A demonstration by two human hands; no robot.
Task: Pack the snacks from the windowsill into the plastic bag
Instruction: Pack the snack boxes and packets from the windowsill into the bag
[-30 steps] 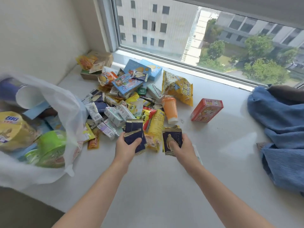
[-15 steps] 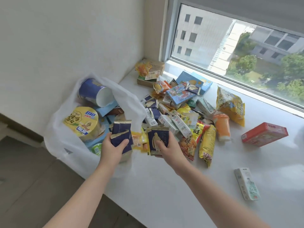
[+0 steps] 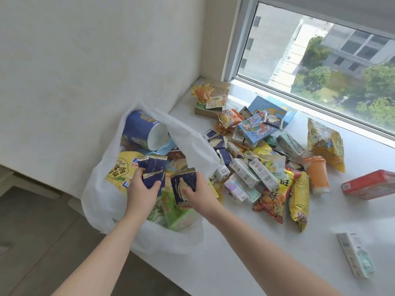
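A white plastic bag hangs open at the left end of the windowsill, holding a blue cup, a yellow noodle tub and green packs. Both my hands are over its mouth. My left hand grips dark blue snack packets. My right hand holds another dark blue packet with a pale picture on it. A heap of snacks lies on the sill just right of the bag.
An orange bottle, a red box and a yellow bag lie further right. A small white carton lies alone near the front edge. The wall is at the left, the window behind, the floor below the bag.
Both hands carried their dark blue packets left from the heap on the sill to over the open bag. The view turned left with them.
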